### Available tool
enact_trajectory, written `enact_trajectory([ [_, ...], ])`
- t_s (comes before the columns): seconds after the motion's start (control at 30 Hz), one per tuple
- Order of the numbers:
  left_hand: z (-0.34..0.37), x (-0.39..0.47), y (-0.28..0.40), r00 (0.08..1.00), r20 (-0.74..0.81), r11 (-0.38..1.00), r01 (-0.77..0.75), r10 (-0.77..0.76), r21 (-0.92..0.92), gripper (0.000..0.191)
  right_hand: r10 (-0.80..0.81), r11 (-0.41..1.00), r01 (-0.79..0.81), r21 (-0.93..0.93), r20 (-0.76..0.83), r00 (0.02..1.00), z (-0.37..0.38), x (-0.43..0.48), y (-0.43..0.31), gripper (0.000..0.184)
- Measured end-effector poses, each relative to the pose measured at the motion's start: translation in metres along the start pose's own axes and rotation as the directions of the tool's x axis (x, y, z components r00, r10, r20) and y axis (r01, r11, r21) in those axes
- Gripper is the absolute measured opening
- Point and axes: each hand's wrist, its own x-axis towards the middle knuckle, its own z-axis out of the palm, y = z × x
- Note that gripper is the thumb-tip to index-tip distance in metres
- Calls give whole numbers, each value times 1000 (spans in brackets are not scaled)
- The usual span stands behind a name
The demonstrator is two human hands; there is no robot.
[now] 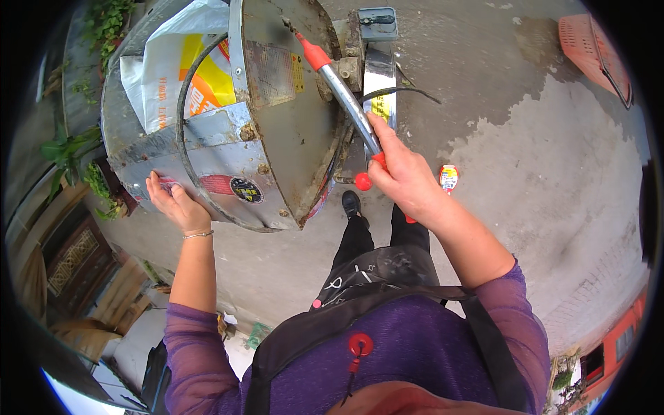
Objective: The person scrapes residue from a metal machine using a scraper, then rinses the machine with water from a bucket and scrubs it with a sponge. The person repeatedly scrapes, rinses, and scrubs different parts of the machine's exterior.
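My right hand (399, 166) is closed around the lower red grip of a long metal tool (345, 93) with a red collar. Its narrow tip rests at or just above the flat side plate of a worn sheet-metal machine housing (288, 135). Flat against the housing's front panel, fingers spread, lies my left hand (179, 205). A black cable (181, 135) loops over the housing beside it. A printed plastic bag (155, 78) sits in the opening on top. Below my right hand is a red ball knob (363, 181) on a bent rod.
A grey tray (391, 32) holding a black-handled item stands beyond the housing. A red-and-white container (448, 177) is on the concrete floor to the right. A pink plastic basket (581, 49) lies at the upper right; potted plants (101, 189) line the left.
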Motion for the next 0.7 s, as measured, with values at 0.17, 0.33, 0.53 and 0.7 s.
enact_trajectory([
  [0.17,-1,-1,1,1000,8,1000,12,-12,1,58,-105,926,93,-365,-14,994,19,-8,-2,74],
  [0.33,-2,0,1,1000,13,1000,11,-11,1,58,-124,894,76,-442,-81,989,15,20,-2,75],
  [0.53,1,1,2,1000,3,1000,13,-13,-18,58,-58,856,57,-514,15,998,20,-9,0,83],
  [0.7,0,0,0,1000,3,1000,11,-11,-13,58,-249,823,167,-543,-79,965,26,-2,16,85],
])
